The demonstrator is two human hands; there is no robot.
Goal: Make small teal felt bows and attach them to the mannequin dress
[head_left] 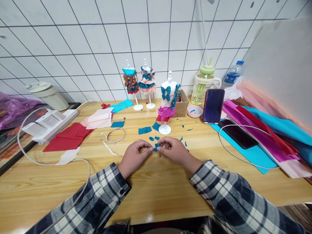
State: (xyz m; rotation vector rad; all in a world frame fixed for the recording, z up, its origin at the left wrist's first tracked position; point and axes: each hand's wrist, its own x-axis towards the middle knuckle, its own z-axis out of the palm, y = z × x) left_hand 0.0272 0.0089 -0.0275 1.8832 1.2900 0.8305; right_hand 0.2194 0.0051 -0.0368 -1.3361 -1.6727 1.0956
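Note:
Between the fingertips of both hands is a small teal crepe paper piece (156, 146). My left hand (137, 154) pinches its left side, and my right hand (175, 151) pinches the other side. Just beyond them stands a small white mannequin (170, 103) with a teal bow, teal scraps down one side and a pink and red ruffled skirt. Loose teal paper scraps (151, 138) lie around the fingers. A flat teal paper rectangle (145, 130) rests left of the mannequin's base.
Two dressed mannequins (129, 80) stand near the tiled wall. At left are a power strip (52, 125), red paper (68, 136) and a cup (48, 95). At right are an upright phone (213, 105), a flat phone (238, 134), a pink bowl (195, 111) and stacked coloured paper (269, 126). A cable crosses my left sleeve.

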